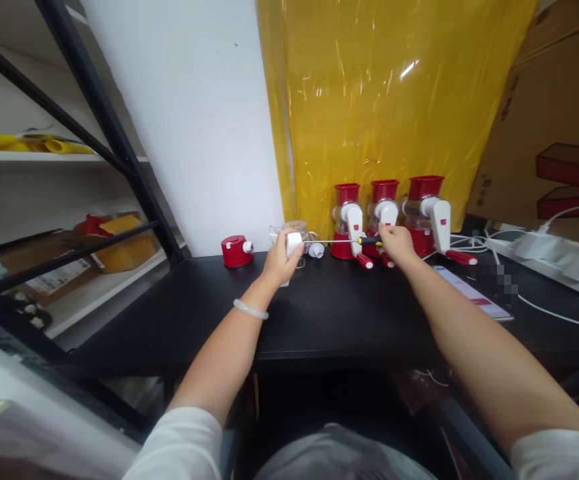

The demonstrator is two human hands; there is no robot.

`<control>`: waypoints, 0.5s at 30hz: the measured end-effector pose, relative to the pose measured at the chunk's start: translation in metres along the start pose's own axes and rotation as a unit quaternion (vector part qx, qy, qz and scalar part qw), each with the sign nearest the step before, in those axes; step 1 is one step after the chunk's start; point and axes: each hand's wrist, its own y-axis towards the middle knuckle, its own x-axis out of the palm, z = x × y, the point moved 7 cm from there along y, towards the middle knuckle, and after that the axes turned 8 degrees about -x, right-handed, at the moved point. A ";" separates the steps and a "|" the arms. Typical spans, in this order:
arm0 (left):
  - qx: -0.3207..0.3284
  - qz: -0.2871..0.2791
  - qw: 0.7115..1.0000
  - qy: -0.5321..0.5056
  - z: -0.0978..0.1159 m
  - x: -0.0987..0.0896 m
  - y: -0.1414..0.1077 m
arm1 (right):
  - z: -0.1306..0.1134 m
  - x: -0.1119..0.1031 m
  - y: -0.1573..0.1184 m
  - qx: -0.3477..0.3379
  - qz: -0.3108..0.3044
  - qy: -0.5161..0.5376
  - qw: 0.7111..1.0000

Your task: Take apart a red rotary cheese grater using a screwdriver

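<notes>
My left hand (280, 259) is closed around a small white plastic part (294, 244). In my right hand (395, 244) I grip the black and yellow handle of a screwdriver (368, 241). Its long thin shaft points left, and the tip reaches the white part; whether it sits inside cannot be made out. Just behind my left hand stands a clear plastic housing (297, 225), partly hidden by the fingers. A round white fitting (315, 251) is beside it. Left of my left hand, a red base (234, 252) with a white knob rests on the table.
Three red and white hand-crank graters (345, 223) stand at the back of the black table (319, 327). On the right lie a phone (469, 293), white cables and a power strip (564, 257) with chargers. Shelving (114, 280) borders the left, a cardboard box (549, 120) the right.
</notes>
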 end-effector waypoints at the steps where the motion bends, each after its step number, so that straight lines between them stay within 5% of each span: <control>1: -0.010 -0.003 1.000 -0.010 -0.002 0.001 0.000 | -0.003 -0.002 -0.001 -0.012 0.012 -0.005 1.000; 5: -0.093 -0.029 0.991 -0.089 -0.017 0.011 0.005 | -0.015 -0.010 -0.004 -0.067 0.053 -0.030 0.996; 10: -0.293 -0.086 0.924 -0.230 -0.042 0.034 0.008 | -0.023 -0.010 -0.006 -0.115 0.049 -0.044 0.991; 12: -0.316 -0.098 0.914 -0.235 -0.046 0.037 0.008 | -0.021 -0.008 -0.005 -0.122 0.050 -0.044 0.990; 15: -0.258 -0.055 0.945 -0.191 -0.047 0.027 0.012 | -0.012 -0.003 0.000 -0.097 0.049 0.004 0.994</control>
